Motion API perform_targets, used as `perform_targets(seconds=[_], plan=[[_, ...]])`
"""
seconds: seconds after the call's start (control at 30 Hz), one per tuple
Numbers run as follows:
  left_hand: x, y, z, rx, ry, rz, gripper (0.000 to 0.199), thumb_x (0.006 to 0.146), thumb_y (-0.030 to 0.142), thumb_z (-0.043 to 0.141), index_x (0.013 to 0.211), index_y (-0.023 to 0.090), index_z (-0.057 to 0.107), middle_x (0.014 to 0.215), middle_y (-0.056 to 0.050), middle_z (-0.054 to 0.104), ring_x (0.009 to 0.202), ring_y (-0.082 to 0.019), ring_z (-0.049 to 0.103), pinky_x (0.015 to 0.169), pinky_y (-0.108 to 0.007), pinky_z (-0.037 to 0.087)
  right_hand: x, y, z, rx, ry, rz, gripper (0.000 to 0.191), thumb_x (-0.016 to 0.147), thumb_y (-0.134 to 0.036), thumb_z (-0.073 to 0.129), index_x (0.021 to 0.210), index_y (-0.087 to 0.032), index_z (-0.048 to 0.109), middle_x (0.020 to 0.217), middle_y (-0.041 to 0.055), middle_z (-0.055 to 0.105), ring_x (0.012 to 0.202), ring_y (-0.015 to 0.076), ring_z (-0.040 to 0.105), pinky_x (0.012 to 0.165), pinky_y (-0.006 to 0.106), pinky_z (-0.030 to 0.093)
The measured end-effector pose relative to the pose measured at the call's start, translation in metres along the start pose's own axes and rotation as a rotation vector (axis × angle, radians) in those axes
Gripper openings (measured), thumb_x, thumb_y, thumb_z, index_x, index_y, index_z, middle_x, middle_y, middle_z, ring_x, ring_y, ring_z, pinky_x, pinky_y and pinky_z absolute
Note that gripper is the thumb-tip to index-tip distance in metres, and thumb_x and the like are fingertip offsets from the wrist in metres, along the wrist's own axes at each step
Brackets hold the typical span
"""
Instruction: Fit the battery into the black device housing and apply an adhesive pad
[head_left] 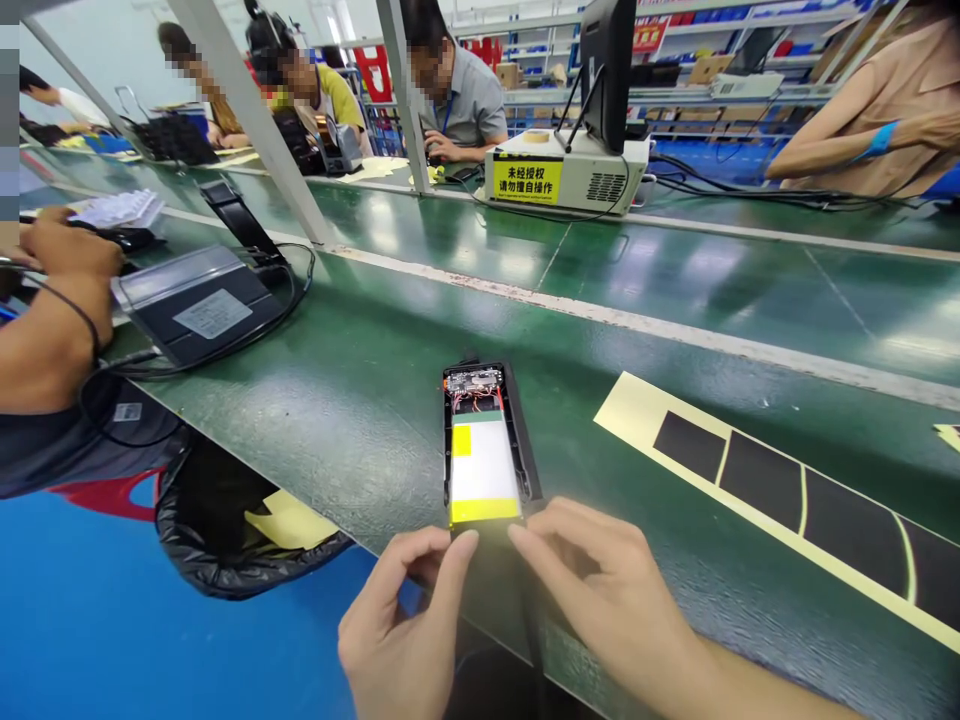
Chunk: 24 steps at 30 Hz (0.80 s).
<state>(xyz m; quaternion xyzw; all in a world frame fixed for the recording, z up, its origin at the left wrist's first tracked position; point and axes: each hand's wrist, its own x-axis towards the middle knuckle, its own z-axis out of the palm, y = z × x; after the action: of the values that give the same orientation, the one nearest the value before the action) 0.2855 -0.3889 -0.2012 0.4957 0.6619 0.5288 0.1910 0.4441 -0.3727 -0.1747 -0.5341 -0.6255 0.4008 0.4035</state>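
Note:
An open black plastic case [529,465] lies on the green workbench, its long side pointing away from me. Inside it is a flat silver-white battery pack [486,470] with yellow tape, and a small circuit board [474,381] with red wires at the far end. My left hand [412,610] is closed in a pinch at the near left corner of the case. At the near right corner my right hand [600,570] pinches likewise, thumb and forefinger together. Whether a thin dark piece lies between my fingertips cannot be made out.
To the right lies a pale yellow backing sheet [626,400] bearing several black pads [765,480]. A black device with cables [202,300] stands at left, beside a co-worker's arm [52,320]. Below the edge hangs a black-lined bin [217,560]. A monitor [606,80] stands across the bench.

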Motion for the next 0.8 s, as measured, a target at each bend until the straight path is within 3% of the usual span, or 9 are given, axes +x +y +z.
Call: perform_targets(seconds=[0.4, 0.57, 0.73, 0.8], plan=[[-0.001, 0.001, 0.005, 0.043, 0.021, 0.223, 0.008, 0.081, 0.025, 0.072, 0.083, 0.023, 0.064, 0.071, 0.007, 0.063, 0.059, -0.005, 0.053, 0.054, -0.015, 0.045, 0.0, 0.003, 0.002, -0.124, 0.091, -0.198, 0.027, 0.094, -0.022, 0.054, 0.068, -0.018, 0.058, 0.061, -0.006, 0.045, 0.055, 0.0063, 0.04, 0.053, 0.023, 0.031], [0.001, 0.001, 0.005, 0.105, 0.024, 0.251, 0.01, 0.081, 0.022, 0.073, 0.083, 0.021, 0.063, 0.072, 0.006, 0.062, 0.059, -0.004, 0.053, 0.053, -0.016, 0.044, 0.001, 0.004, 0.003, -0.196, 0.122, -0.287, 0.024, 0.094, -0.018, 0.055, 0.07, -0.017, 0.056, 0.061, -0.0058, 0.044, 0.056, 0.0062, 0.04, 0.053, 0.023, 0.03], [0.013, -0.003, -0.003, 0.201, 0.006, 0.422, 0.014, 0.078, 0.019, 0.076, 0.08, 0.02, 0.062, 0.068, 0.005, 0.06, 0.058, -0.005, 0.05, 0.055, -0.02, 0.042, 0.006, 0.012, 0.001, -0.443, 0.179, -0.499, 0.02, 0.093, -0.018, 0.057, 0.073, -0.016, 0.058, 0.061, -0.0033, 0.049, 0.056, 0.0093, 0.039, 0.055, 0.026, 0.03], [0.02, -0.005, -0.008, 0.313, 0.003, 0.449, 0.019, 0.077, 0.026, 0.078, 0.078, 0.02, 0.06, 0.069, 0.005, 0.06, 0.058, -0.007, 0.049, 0.056, -0.022, 0.042, 0.009, 0.014, -0.001, -0.568, 0.174, -0.52, 0.026, 0.093, -0.025, 0.058, 0.069, -0.017, 0.057, 0.06, -0.0024, 0.049, 0.055, 0.0105, 0.04, 0.055, 0.028, 0.03]])
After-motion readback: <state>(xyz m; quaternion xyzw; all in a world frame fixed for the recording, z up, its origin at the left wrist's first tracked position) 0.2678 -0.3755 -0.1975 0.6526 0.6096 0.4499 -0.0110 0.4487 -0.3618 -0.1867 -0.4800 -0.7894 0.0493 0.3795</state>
